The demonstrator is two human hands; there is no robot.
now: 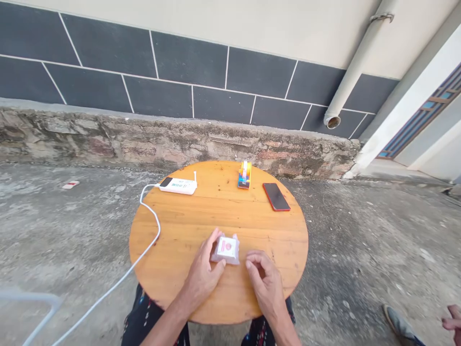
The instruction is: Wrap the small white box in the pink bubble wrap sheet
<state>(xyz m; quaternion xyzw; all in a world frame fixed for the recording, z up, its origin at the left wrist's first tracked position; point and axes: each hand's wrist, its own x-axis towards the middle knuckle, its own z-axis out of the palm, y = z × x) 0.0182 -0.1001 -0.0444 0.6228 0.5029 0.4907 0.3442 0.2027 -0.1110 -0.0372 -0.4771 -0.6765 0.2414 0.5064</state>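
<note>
- Small packet (227,247): lies on the near half of the round table (290,259), between the two hands and within easy reach of both; its printed face points upward, so the label is exposed.
- Left hand (202,270): thumb and fingers close lightly around the packet's left side, thumb at the near edge, apparently to steady it against the tabletop.
- Right hand (267,284): fingers loosely curled, with no object visible in them; it rests just beside the packet, apart from it, leaving that side uncovered.
- Tape dispenser (244,176), phone (276,197) and white block (179,186): set toward the far side, an arrangement that presumably leaves working room in front.
- Cable (159,229): white and flexible, runs from the block's left end and curves along the left side, away from the hands.
- Materials: the packet is squarish, in clear, crinkled plastic; the table is smooth, orange-brown wood with visible grain; the phone is a flat, dark slab with a red edge; the dispenser is yellow and blue.
- Surroundings: rough concrete (72,223) and dark rectangular tiles (212,103) above uneven stone (162,144).
</note>
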